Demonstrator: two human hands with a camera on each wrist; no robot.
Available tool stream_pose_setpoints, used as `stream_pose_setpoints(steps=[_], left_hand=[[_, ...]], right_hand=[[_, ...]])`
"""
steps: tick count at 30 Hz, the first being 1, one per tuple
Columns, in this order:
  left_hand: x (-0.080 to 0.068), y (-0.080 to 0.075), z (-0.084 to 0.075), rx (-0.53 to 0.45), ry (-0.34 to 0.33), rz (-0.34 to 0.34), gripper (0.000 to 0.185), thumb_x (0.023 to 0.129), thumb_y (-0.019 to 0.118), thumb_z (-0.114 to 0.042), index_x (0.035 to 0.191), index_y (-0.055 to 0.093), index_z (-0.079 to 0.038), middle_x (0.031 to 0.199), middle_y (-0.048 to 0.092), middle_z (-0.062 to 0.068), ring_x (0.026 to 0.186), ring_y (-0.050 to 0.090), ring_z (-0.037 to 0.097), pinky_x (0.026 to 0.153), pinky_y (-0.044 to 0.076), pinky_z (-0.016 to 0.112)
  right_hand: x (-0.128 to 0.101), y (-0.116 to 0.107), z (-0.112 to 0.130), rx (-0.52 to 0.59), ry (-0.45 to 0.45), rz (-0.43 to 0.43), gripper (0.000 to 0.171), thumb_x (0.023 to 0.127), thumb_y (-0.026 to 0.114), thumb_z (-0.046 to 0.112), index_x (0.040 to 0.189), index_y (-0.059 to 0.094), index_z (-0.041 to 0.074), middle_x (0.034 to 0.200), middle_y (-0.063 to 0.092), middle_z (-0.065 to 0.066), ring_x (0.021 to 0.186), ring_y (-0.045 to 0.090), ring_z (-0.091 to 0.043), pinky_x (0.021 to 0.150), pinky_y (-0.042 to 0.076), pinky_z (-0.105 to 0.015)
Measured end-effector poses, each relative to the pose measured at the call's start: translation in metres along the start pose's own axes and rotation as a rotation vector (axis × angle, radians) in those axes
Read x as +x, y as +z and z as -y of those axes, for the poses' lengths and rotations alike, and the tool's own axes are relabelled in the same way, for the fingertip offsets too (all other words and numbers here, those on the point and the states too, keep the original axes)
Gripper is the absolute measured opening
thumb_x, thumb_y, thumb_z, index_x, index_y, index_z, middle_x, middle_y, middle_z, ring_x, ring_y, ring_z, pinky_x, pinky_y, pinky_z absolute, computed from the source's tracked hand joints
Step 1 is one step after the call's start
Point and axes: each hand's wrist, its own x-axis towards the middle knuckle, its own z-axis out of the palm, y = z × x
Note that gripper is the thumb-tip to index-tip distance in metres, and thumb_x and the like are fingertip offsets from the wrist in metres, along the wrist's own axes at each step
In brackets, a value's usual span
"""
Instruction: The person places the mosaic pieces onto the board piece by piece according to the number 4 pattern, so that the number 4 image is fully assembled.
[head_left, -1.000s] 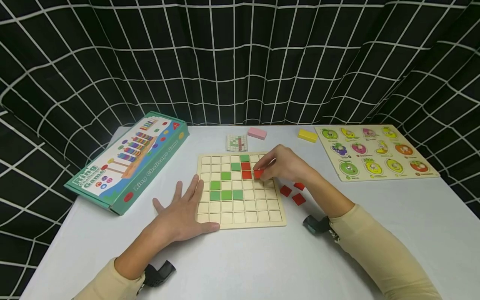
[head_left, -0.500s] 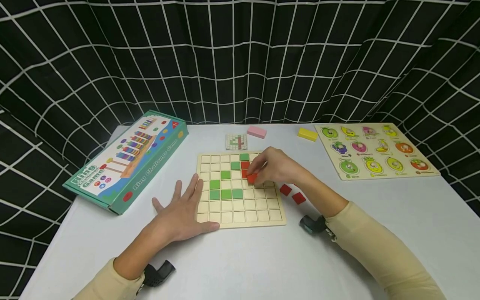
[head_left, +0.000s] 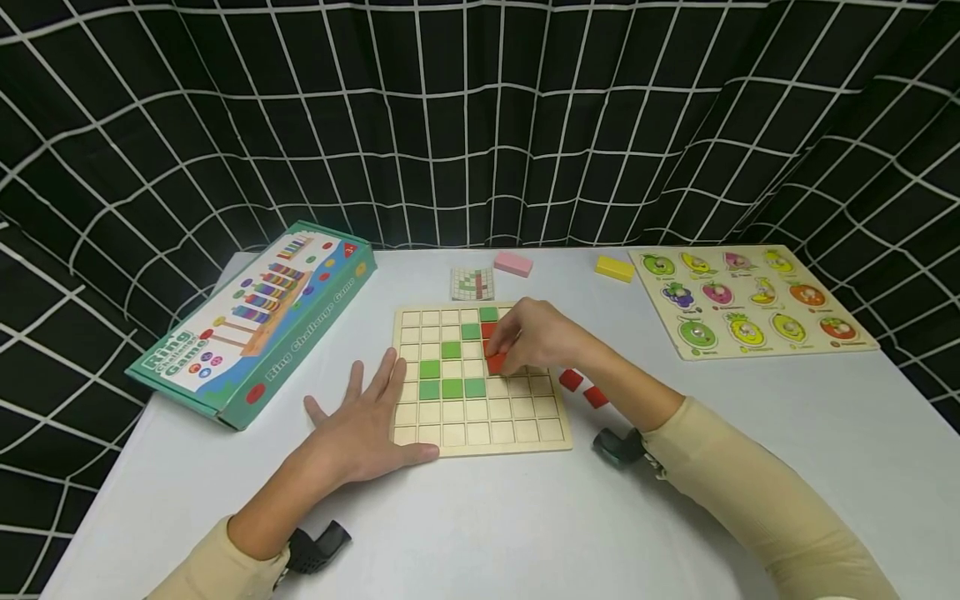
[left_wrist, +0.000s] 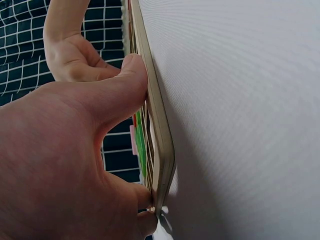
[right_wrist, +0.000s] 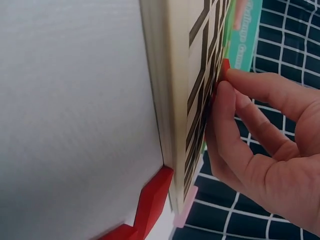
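My right hand point(head_left: 542, 335) pinches a red square tile point(head_left: 496, 363) between thumb and fingertips, right at a square of the wooden grid board point(head_left: 480, 436). In the right wrist view, the tile's edge point(right_wrist: 226, 65) shows by the fingertips. Just behind it on the board is another red tile point(head_left: 489, 330), partly covered by the fingers. Green tiles, including a near green tile point(head_left: 452, 388), form a stepped line left of the red ones. My left hand point(head_left: 358, 435) lies with fingers spread along the board's left side, its thumb on the near left corner.
Loose red tiles point(head_left: 572, 380) lie right of the board under my forearm. Behind the board are a small pattern card point(head_left: 472, 284), a pink block point(head_left: 513, 264) and a yellow block point(head_left: 615, 268). A game box point(head_left: 255, 321) stands left; a fruit puzzle board point(head_left: 750, 304) lies right.
My right hand has moved left and slightly nearer with the red tile, bringing it down to the square in front of the red ones. The left hand has stayed put.
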Motion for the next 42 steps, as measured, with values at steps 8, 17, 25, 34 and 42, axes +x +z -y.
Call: stream_pose_setpoints(steps=[8,17,25,34,42], left_hand=[[-0.0007,0.0001,0.0008,-0.006,0.002,-0.003,0.125,0.082,0.072,-0.074,0.168,0.008,-0.010,0.177,-0.004,0.006,0.159,-0.003,0.051,0.096,-0.002,0.096],[-0.0006,-0.0003,0.0001,-0.005,0.000,0.001,0.125,0.082,0.071,-0.074,0.168,0.008,-0.010,0.177,-0.004,0.006,0.159,-0.003,0.051,0.096,-0.001,0.096],[-0.0010,-0.0008,-0.0001,-0.015,-0.001,0.003,0.125,0.082,0.072,-0.073,0.168,0.008,-0.010,0.177,-0.004,0.006,0.159,-0.004,0.051,0.096,-0.002,0.096],[-0.0012,-0.0009,-0.0002,-0.016,-0.001,0.002,0.125,0.082,0.072,-0.073,0.168,0.008,-0.010,0.177,-0.004,0.006,0.159,-0.004,0.051,0.096,-0.003,0.096],[-0.0014,-0.0009,-0.0003,-0.012,0.002,-0.003,0.125,0.082,0.073,-0.073,0.168,0.009,-0.010,0.177,-0.003,0.006,0.159,-0.003,0.051,0.096,-0.002,0.096]], right_hand=[[0.0025,0.0035,0.0015,-0.029,-0.014,-0.009,0.024,0.073,0.086,-0.003,0.091,0.083,0.013,0.083,0.070,0.000,0.085,0.060,-0.017,0.072,0.049,-0.027],[0.0032,0.0054,0.0021,-0.041,-0.002,-0.017,0.024,0.072,0.087,-0.003,0.089,0.083,0.014,0.081,0.070,-0.001,0.085,0.060,-0.017,0.071,0.050,-0.027],[0.0036,0.0062,0.0031,-0.101,-0.047,-0.039,0.025,0.070,0.088,-0.001,0.088,0.084,0.016,0.081,0.071,0.000,0.086,0.061,-0.018,0.074,0.050,-0.029],[0.0031,0.0065,0.0033,-0.142,-0.094,-0.043,0.026,0.070,0.089,-0.001,0.088,0.083,0.016,0.085,0.073,-0.001,0.086,0.063,-0.017,0.076,0.052,-0.028],[0.0020,0.0057,0.0013,-0.129,-0.122,-0.037,0.026,0.069,0.090,0.000,0.089,0.083,0.015,0.087,0.075,0.000,0.085,0.065,-0.015,0.078,0.054,-0.028]])
